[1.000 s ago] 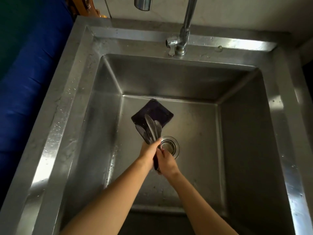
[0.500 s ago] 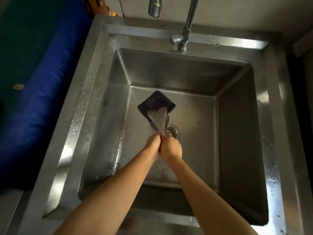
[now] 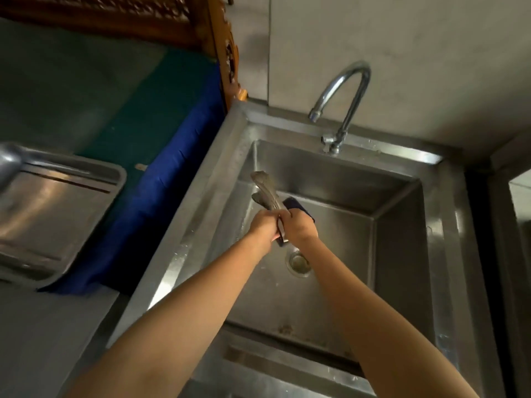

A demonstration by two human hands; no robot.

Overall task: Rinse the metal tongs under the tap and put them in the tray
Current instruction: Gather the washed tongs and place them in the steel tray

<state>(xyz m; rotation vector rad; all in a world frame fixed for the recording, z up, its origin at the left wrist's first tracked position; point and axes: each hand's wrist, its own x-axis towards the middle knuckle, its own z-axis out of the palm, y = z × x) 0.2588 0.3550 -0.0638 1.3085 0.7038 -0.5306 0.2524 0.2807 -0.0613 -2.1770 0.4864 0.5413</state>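
Note:
The metal tongs point up and to the left over the left side of the steel sink. My left hand and my right hand both grip their handle end, side by side. The curved tap stands at the back rim; no water runs from it. The metal tray lies to the left of the sink on a blue cloth, apart from my hands.
A dark square sponge lies on the sink floor behind my right hand. The drain sits below my hands. A carved wooden frame rises at the back left. A rounded metal object overlaps the tray's far left corner.
The view has swung left and up, bringing the tray and whole tap into sight. Both hands have lifted the tongs up and toward the sink's left wall.

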